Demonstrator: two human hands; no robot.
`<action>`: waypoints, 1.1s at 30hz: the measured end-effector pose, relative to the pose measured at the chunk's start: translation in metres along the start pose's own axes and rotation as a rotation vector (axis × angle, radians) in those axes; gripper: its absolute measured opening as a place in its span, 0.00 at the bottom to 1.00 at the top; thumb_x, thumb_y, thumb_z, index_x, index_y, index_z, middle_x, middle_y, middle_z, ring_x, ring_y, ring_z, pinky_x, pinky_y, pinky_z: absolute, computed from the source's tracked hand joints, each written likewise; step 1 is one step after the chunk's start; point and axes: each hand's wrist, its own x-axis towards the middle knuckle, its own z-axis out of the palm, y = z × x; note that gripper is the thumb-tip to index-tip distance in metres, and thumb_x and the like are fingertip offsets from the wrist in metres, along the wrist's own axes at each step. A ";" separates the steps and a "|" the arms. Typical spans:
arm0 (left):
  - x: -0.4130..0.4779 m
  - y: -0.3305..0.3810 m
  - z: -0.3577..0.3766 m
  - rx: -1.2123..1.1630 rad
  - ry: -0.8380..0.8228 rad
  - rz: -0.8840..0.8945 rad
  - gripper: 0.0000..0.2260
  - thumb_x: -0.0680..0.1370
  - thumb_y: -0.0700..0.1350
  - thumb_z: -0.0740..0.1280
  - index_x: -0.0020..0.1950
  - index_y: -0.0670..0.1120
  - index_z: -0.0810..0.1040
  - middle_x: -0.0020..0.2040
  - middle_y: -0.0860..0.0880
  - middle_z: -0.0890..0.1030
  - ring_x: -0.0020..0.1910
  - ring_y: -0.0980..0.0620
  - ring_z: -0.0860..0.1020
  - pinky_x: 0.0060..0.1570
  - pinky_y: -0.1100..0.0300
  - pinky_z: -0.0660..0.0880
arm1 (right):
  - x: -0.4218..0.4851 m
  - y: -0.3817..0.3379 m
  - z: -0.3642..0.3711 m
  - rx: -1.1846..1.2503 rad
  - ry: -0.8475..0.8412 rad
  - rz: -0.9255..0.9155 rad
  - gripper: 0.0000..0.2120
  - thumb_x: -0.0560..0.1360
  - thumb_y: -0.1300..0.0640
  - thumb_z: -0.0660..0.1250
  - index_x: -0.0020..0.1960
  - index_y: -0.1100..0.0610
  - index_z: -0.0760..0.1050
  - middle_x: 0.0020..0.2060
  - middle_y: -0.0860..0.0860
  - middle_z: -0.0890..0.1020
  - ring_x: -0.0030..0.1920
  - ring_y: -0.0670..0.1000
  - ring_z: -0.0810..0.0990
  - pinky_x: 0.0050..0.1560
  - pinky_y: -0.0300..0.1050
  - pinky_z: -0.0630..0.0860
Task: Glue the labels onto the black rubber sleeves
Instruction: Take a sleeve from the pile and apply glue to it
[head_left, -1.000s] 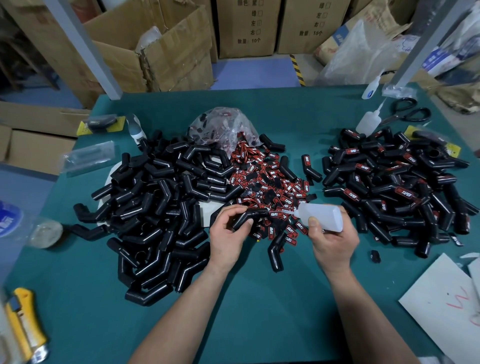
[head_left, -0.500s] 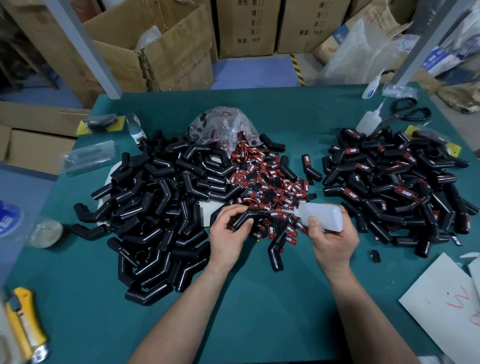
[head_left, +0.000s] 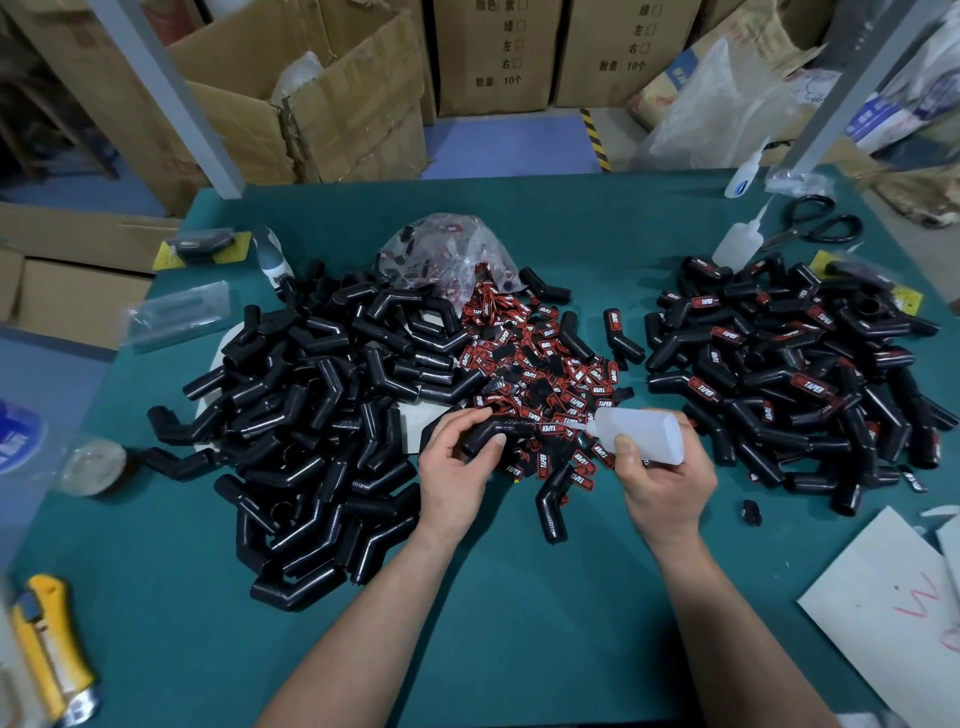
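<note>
Green table (head_left: 519, 623) — left fingers (head_left: 480, 415) curl round black sleeve (head_left: 498, 432).

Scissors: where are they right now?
In the head view, the scissors lie at the far right of the table, beside a white squeeze bottle, behind the labelled sleeves.

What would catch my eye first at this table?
Two big heaps of black rubber sleeves fill the green table: a plain heap on the left, a labelled heap on the right. Between them lies a spill of red-and-black labels. In front, the left hand grips one sleeve while the right hand holds a glue bottle, its nozzle pointing at that sleeve.
</note>
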 end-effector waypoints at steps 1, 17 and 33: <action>0.000 0.000 0.000 0.001 0.001 -0.002 0.21 0.75 0.34 0.77 0.54 0.62 0.86 0.57 0.57 0.83 0.60 0.56 0.81 0.59 0.69 0.75 | 0.000 0.000 0.000 0.000 0.000 0.001 0.10 0.73 0.53 0.70 0.53 0.55 0.76 0.43 0.44 0.76 0.43 0.41 0.78 0.43 0.36 0.74; -0.003 0.005 0.000 -0.032 0.026 -0.081 0.16 0.75 0.33 0.77 0.54 0.54 0.84 0.55 0.47 0.84 0.55 0.49 0.83 0.57 0.60 0.79 | -0.001 -0.006 0.001 0.019 -0.008 -0.024 0.16 0.77 0.45 0.70 0.53 0.57 0.76 0.43 0.47 0.78 0.45 0.38 0.78 0.44 0.32 0.73; -0.001 0.001 0.000 0.015 0.031 -0.055 0.20 0.75 0.35 0.77 0.53 0.61 0.85 0.55 0.53 0.84 0.57 0.49 0.82 0.61 0.55 0.78 | 0.001 -0.010 0.002 -0.006 -0.041 -0.050 0.11 0.72 0.56 0.71 0.52 0.57 0.75 0.45 0.42 0.75 0.47 0.36 0.77 0.47 0.30 0.73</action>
